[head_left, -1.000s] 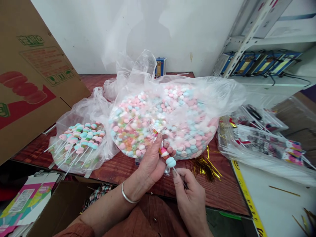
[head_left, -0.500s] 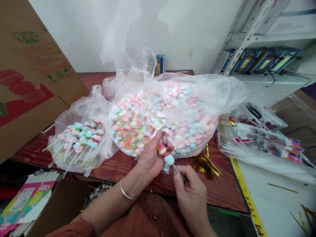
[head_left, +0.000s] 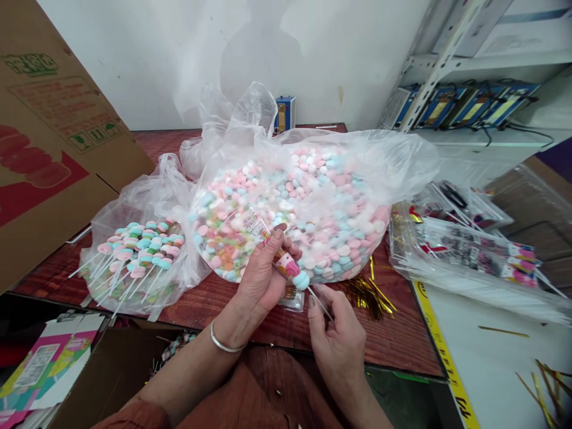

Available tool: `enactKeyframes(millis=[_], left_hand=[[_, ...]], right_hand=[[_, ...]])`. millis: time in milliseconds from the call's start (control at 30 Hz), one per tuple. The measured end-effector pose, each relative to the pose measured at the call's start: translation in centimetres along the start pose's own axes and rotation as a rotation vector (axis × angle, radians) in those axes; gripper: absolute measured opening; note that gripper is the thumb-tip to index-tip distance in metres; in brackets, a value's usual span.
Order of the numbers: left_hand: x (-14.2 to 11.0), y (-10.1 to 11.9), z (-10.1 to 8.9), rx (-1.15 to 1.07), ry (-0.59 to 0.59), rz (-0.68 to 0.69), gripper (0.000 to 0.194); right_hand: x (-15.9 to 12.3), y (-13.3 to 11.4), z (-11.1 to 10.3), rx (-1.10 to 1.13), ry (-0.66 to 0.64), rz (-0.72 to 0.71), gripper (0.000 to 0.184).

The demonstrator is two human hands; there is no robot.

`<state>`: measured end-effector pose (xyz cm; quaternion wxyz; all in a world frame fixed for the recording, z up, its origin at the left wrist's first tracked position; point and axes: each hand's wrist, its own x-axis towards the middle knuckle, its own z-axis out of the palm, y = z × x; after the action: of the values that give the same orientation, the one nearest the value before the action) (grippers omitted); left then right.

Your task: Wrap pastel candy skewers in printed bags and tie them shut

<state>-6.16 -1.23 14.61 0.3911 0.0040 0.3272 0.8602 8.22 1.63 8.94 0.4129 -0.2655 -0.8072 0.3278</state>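
In the middle of the view, my left hand is closed around a marshmallow lollipop with a clear printed wrapper over its upper part. Pale blue and pink marshmallow show below the wrapper's edge. A thin white stick slants down to the right. Its lower end lies between the thumb and fingers of my right hand, which curl around it. Behind my hands lies a large clear bag of pink, white and blue marshmallows. Some gold twist ties in a small clear packet lie under the lollipop.
Several marshmallow lollipops lie on a plastic bag at left, beside a big cardboard box. Gold tinsel ties lie right of my hands on the wooden table. Printed wrappers fill a clear pack at right.
The wrapped lollipop and both hands have shifted slightly left in view. More of the stick shows, and my right thumb and fingers have moved down along it, away from the marshmallow.
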Motion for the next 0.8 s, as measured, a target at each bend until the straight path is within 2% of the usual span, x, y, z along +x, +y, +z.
enactKeyframes(millis=[100,167,300,400,500,633,800], left_hand=[[0.0,0.0,0.0,-0.018,-0.018,-0.028,0.025],[-0.1,-0.3,0.0,-0.041,-0.022,-0.061,0.026],[-0.3,-0.8,0.0,-0.083,-0.078,-0.097,0.032],[-0.6,-1.2,0.4,-0.072,-0.085,-0.094,0.034],[-1.3,-2.1,0.5,-0.019,-0.078,-0.102,0.033],[-1.8,-2.8,0.1,0.063,-0.083,-0.169,0.037],[-0.4,-1.0,0.0,0.029,-0.019,-0.022,0.042]], right_hand=[[0.0,0.2,0.0,-0.114,0.016,-0.123,0.013],[0.1,-0.1,-0.4,-0.053,-0.075,-0.057,0.016],[0.2,-0.9,-1.0,0.372,-0.309,0.360,0.032],[0.1,-1.2,-0.7,0.726,-0.383,0.633,0.036],[0.2,-1.1,0.3,0.985,-0.330,0.782,0.037],[0.6,-1.0,1.1,1.078,-0.217,0.864,0.039],[0.5,-0.8,0.4,1.103,-0.253,0.891,0.036]])
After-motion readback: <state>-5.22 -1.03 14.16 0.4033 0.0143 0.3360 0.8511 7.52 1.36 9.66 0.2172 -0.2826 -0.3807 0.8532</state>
